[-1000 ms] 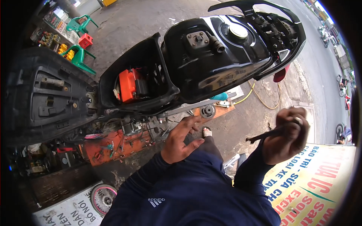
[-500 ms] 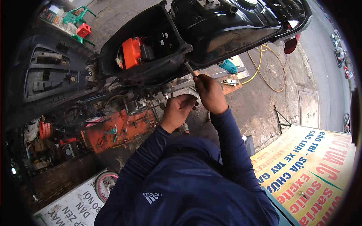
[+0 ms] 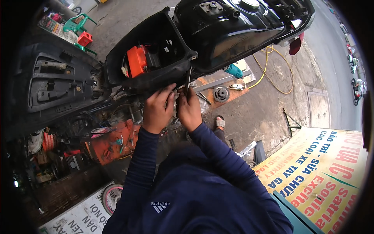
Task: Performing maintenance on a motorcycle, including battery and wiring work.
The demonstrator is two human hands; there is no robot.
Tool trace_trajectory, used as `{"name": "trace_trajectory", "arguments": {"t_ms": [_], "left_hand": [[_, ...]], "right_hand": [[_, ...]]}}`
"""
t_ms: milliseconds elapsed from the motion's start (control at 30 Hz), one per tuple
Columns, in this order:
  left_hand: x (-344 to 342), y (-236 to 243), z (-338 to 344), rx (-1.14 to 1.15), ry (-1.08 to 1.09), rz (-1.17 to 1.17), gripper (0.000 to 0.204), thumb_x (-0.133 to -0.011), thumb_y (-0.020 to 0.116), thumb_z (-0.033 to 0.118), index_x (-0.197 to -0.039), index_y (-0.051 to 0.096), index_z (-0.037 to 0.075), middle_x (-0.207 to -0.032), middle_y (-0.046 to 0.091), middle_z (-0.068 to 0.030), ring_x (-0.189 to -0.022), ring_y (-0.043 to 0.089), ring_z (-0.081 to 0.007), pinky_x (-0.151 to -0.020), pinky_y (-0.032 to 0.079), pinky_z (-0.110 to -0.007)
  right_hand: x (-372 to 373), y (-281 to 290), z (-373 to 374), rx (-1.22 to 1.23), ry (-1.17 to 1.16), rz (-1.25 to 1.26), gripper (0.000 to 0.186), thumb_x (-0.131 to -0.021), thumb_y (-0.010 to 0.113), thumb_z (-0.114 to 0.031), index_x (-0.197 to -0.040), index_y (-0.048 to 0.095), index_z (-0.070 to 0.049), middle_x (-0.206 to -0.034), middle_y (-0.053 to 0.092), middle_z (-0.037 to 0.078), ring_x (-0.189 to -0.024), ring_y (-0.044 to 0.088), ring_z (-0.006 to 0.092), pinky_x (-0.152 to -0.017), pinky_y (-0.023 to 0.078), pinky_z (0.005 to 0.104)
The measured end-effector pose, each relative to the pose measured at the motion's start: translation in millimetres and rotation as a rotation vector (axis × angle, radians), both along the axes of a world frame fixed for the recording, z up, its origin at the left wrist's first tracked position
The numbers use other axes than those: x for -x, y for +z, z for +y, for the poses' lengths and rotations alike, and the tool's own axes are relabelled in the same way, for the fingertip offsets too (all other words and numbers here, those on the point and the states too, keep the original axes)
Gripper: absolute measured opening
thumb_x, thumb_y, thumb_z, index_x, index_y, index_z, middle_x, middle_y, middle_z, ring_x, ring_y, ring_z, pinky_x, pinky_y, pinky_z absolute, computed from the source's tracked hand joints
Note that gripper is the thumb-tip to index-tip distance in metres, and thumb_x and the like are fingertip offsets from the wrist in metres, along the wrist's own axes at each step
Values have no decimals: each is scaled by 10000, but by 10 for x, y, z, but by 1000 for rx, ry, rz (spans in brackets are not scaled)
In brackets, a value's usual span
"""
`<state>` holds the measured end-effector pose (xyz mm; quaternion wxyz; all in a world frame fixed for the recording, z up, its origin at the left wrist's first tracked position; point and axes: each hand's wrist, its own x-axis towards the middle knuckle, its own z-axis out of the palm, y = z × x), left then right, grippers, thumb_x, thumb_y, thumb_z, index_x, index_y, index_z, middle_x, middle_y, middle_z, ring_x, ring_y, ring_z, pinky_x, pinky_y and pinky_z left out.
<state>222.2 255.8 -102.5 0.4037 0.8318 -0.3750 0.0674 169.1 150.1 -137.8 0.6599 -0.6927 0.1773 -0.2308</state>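
A black scooter's open storage bin [image 3: 152, 80] is in front of me, with an orange-red battery-like block [image 3: 137, 61] inside. My right hand [image 3: 190, 111] is closed round a slim metal-shafted tool [image 3: 188, 80]. The shaft points up toward the bin's lower right corner; its grip is hidden in my fingers, so its kind is unclear. Close beside it, my left hand [image 3: 157, 111] reaches to the bin's lower edge with fingers extended and apart. Whether its fingertips touch the bodywork is hard to see.
Right of the bin is the black fuel tank [image 3: 245, 35]. The raised seat [image 3: 62, 84] lies left. Below, an orange work platform [image 3: 117, 142] carries scattered tools. A round gear-like part [image 3: 221, 94] rests near a teal shock spring [image 3: 233, 70]. A yellow hose [image 3: 266, 64] curls on the ground.
Both hands have shifted left, the right one more and lower. The tool has tilted closer to upright and its tip sits slightly lower. My left fingers have risen to the bin's edge.
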Motion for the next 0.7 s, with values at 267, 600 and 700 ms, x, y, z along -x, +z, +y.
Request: {"name": "trace_trajectory", "arguments": {"t_ms": [267, 600, 700], "left_hand": [[-213, 617, -36, -75, 230, -498, 320, -776, 703, 66, -1094, 676, 82, -1136, 623, -55, -1032, 585, -269, -940, 420, -414], [-110, 419, 90, 188, 147, -529, 303, -780, 609, -79, -1070, 649, -1, -1081, 632, -150, -997, 622, -315, -889, 496, -405], [119, 237, 65, 183, -74, -133, 232, -829, 558, -40, -1041, 650, -22, -1065, 644, -152, -985, 630, -298, -885, 498, -381]], "right_hand": [[102, 323, -960, 373, 202, 142, 289, -969, 515, -152, -1141, 626, 51, -657, 588, 97, -568, 535, 142, -584, 444, 309], [62, 474, -787, 338, 125, 234, 206, -893, 569, -101, -1016, 635, 51, -845, 646, 297, -830, 636, 442, -706, 496, 448], [-22, 92, 12, 38, -90, 119, 249, -973, 501, -147, -1064, 576, 72, -832, 642, 268, -798, 633, 418, -731, 486, 431]]}}
